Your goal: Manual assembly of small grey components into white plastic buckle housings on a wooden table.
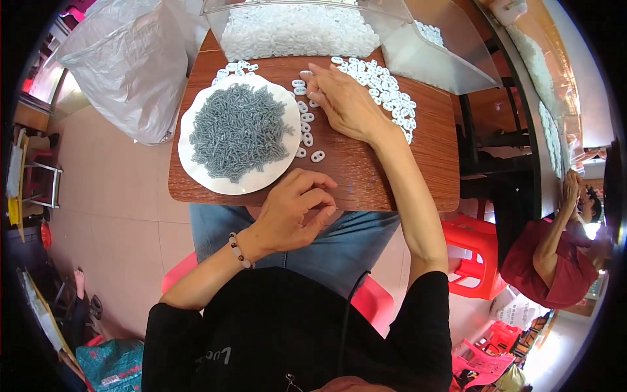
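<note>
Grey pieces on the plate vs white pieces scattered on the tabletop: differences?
Shape: the grey pieces are thin rods; the white pieces are flat rounded ovals with two holes.
Placement: the grey pieces lie heaped on the white plate; the white pieces lie spread over the brown tabletop.
Hands: the right hand is over some white pieces; no hand is on the grey pieces.
Shared: both are small and numerous.

Pink tiles cover the floor (124, 242), a red stool (475, 258) stands right of the brown desk (431, 173), bright light (592, 230) glaring far right!
</note>
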A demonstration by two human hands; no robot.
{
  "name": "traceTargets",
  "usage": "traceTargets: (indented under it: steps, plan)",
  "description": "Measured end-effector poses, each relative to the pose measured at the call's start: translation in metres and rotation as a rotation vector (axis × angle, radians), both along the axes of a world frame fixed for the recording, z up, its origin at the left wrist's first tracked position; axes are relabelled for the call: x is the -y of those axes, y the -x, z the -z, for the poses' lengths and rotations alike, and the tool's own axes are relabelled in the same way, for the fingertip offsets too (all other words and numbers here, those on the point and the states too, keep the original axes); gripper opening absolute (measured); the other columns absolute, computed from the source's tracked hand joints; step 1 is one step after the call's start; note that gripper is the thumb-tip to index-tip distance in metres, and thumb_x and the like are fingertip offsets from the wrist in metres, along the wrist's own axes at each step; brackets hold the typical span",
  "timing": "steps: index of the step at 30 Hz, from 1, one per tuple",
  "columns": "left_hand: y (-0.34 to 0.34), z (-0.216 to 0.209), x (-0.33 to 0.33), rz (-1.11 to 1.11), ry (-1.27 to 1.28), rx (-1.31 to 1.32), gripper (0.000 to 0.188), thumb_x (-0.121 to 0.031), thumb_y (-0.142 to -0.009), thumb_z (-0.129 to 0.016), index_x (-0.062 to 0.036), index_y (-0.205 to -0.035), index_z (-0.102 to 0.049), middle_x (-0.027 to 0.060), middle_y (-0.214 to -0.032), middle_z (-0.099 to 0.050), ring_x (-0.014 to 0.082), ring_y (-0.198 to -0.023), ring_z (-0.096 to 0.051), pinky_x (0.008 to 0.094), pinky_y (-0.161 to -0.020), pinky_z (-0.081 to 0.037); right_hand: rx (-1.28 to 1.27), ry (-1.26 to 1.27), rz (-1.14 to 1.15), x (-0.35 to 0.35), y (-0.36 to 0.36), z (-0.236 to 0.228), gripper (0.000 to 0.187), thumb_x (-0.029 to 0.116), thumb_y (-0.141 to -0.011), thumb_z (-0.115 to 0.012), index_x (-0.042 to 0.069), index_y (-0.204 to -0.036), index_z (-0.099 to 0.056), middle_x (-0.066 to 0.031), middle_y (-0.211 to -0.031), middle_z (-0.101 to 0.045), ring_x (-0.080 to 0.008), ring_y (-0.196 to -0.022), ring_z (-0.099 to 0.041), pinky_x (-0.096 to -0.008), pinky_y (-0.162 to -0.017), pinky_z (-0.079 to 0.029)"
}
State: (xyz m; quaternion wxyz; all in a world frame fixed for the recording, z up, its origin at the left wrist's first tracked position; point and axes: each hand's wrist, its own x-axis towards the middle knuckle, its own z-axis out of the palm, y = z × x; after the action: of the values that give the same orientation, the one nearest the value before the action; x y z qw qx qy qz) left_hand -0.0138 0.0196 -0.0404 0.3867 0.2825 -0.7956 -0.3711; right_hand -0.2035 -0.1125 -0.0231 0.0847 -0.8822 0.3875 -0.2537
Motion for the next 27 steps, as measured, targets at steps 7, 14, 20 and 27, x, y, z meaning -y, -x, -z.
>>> traceTargets:
  steps: [7, 14, 20, 27]
  plan:
    - [-0.005, 0.001, 0.003, 0.014, -0.064, -0.024, 0.01, -0.004, -0.076, -0.069, -0.0052, -0.082, -0.062, 0.0068, -0.099, -0.063, 0.0241, -0.088, -0.057, 0.0326, -0.075, -0.046, -0.076, -0.176, 0.083, -0.042, 0.018, -0.01, 0.011, 0.013, -0.094, -0.049, 0.003, -0.096, -0.053, -0.0129, -0.11, -0.065, -0.0359, -0.105, -0.058, -0.0457, -0.1, -0.04]
    - [0.0, 0.0, 0.002, -0.021, -0.128, -0.074, 0.006, -0.004, -0.081, -0.067, -0.0027, -0.085, -0.063, 0.0084, -0.092, -0.064, 0.0212, -0.083, -0.059, 0.03, -0.075, -0.047, 0.209, -0.11, 0.206, -0.087, 0.036, -0.022, 0.005, 0.005, -0.086, -0.063, 0.002, -0.089, -0.063, -0.0108, -0.1, -0.069, -0.023, -0.095, -0.062, -0.0327, -0.084, -0.047]
    - [0.002, -0.003, -0.002, -0.06, -0.396, -0.136, 0.007, -0.008, -0.086, -0.063, -0.0012, -0.087, -0.062, 0.0063, -0.081, -0.061, 0.0143, -0.068, -0.055, 0.0253, -0.061, -0.044, 0.509, -0.37, 0.481, -0.134, 0.034, -0.022, 0.014, 0.009, -0.089, -0.064, -0.001, -0.098, -0.066, -0.007, -0.089, -0.069, -0.0093, -0.079, -0.059, -0.0233, -0.07, -0.046]
    - [0.002, -0.019, -0.003, 0.058, -0.593, -0.19, 0.013, -0.011, -0.092, -0.057, 0.0005, -0.086, -0.06, 0.0037, -0.081, -0.062, 0.0085, -0.073, -0.055, 0.0228, -0.066, -0.044, 0.887, -0.761, 0.48, -0.169, 0.009, -0.024, 0.015, 0.012, -0.091, -0.063, -0.001, -0.099, -0.063, -0.0079, -0.082, -0.07, -0.0056, -0.069, -0.059, -0.0192, -0.063, -0.046]
